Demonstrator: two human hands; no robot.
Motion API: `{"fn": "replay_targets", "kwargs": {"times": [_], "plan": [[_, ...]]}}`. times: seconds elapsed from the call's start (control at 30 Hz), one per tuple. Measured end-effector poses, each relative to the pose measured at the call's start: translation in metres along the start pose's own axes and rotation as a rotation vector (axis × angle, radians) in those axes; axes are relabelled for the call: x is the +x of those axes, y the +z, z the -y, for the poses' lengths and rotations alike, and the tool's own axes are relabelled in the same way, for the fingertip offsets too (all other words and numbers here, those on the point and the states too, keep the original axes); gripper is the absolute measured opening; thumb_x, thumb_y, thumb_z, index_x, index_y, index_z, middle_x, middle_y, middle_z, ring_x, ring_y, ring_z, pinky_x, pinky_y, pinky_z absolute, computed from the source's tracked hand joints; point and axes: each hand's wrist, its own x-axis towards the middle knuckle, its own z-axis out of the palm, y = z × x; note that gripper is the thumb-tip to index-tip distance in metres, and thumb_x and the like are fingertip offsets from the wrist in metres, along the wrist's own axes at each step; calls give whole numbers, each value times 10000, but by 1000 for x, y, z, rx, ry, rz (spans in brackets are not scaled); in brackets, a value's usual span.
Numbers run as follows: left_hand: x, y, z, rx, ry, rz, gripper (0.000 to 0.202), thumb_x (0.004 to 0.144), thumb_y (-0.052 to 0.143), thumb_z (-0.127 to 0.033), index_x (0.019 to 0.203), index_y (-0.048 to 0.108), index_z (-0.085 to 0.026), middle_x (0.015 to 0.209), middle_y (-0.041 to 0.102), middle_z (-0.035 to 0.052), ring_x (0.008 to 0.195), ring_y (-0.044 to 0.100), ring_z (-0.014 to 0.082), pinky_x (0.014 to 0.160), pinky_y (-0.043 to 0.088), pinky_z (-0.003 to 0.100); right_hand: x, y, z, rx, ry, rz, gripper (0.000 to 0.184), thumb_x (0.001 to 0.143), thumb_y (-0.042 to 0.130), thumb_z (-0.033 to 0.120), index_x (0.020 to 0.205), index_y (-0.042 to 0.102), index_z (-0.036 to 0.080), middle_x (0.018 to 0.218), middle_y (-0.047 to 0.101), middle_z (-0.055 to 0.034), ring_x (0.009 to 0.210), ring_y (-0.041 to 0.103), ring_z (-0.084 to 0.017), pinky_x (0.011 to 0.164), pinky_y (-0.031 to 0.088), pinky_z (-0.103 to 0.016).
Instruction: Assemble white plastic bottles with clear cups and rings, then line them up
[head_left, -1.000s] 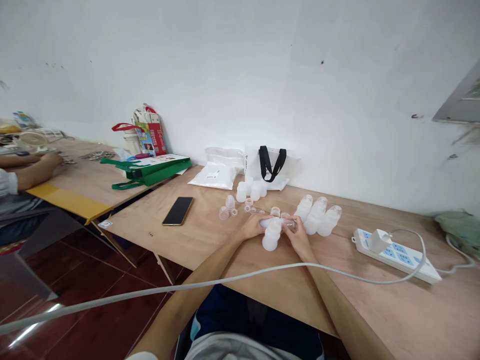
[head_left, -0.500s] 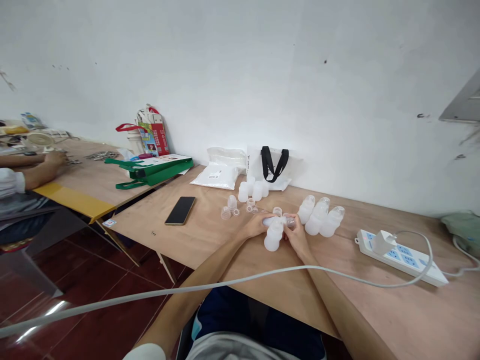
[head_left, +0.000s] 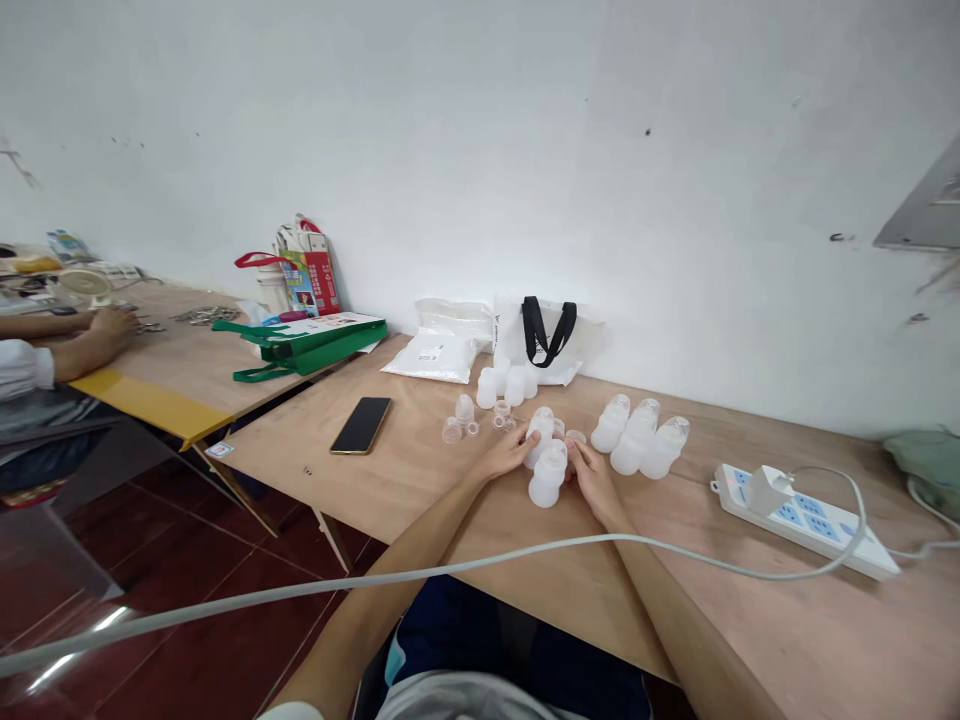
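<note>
My left hand [head_left: 508, 454] is closed around a small white baby bottle [head_left: 538, 436], which stands nearly upright with a clear dome cap on top. Just in front of it, another capped baby bottle [head_left: 547, 478] stands on the table and hides part of the grip. My right hand [head_left: 592, 478] is close on the right, its fingers drawn together; what they hold, if anything, is hidden. A clear ring-like part [head_left: 576, 437] shows just beyond those fingertips.
Several capped bottles [head_left: 636, 440] stand at the right, and open bottle bodies [head_left: 510, 384] at the back. Clear caps [head_left: 464, 408] lie left of my hands, near a phone [head_left: 361, 425]. A white cable [head_left: 420, 572] crosses before me from a power strip [head_left: 806, 520]. A co-worker's hand [head_left: 112, 325] rests far left.
The bottle in my left hand has turned from lying sideways, its clear cap toward my right hand, to nearly upright. My right hand has come off its cap.
</note>
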Motion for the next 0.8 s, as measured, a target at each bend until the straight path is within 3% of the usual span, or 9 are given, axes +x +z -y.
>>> {"fn": "replay_targets", "kwargs": {"times": [0.17,0.37,0.5,0.8], "plan": [[2,-3,0,-14,-107,-116,772,1052,82,-638,1100,700,-178,1123,738,102,1092,647,262,1009,513,420,1,-5,-3,-255,-94,55,431,949,505,553,1005,753,205,674,676,-15,595,603,-207,622,472,-326],[6,-9,5,52,-39,-167,446,1016,446,-510,959,724,-166,1017,748,67,975,644,234,937,515,362,0,-13,-2,-511,-185,103,368,942,467,412,968,774,210,812,750,-55,721,640,-241,710,474,-346],[8,-11,13,49,-25,-187,438,1001,449,-497,890,698,-156,871,721,54,806,623,195,792,520,318,0,-14,-1,-548,-187,147,380,951,455,399,1025,780,218,874,770,-60,753,650,-247,708,476,-340],[8,-7,13,24,-37,-204,447,996,442,-532,817,651,-180,811,684,32,774,591,191,742,499,316,0,-13,0,-504,-171,155,382,948,463,434,1000,772,215,918,775,-68,783,652,-252,737,479,-350]]}}
